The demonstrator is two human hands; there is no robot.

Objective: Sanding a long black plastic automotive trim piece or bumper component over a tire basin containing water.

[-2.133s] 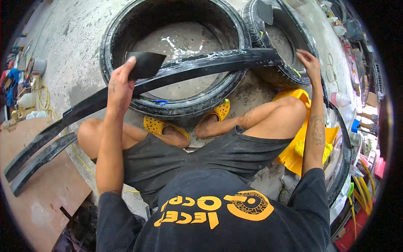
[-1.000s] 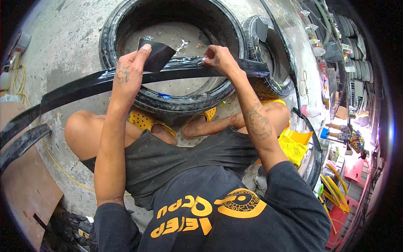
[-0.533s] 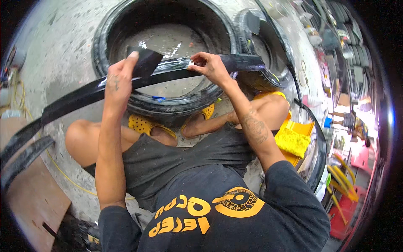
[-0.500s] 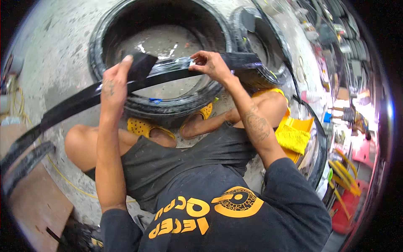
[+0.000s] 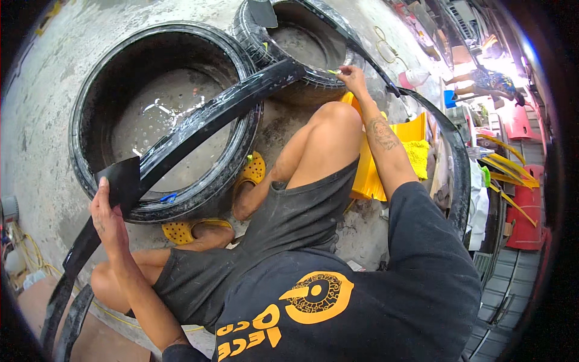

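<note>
A long, glossy black trim strip lies slantwise across a large tire, its surface wet or marked with whitish streaks. My left hand is closed on the strip near its lower left stretch, thumb against a flat, dark, squarish piece; whether that piece is part of the strip I cannot tell. Off the strip's far right end, my right hand pinches a small yellow-green piece over the near rim of a second tire.
A grey square sheet rests on the second tire. Yellow panels and a yellow cloth lie beside my right knee. Another long black strip curves along the right. A small blue item sits on the large tire's rim. Another person is farther right.
My right hand has left the strip and moved right with the yellow-green piece. My left hand and the strip's left part are lower and farther left in view. The view has shifted right.
</note>
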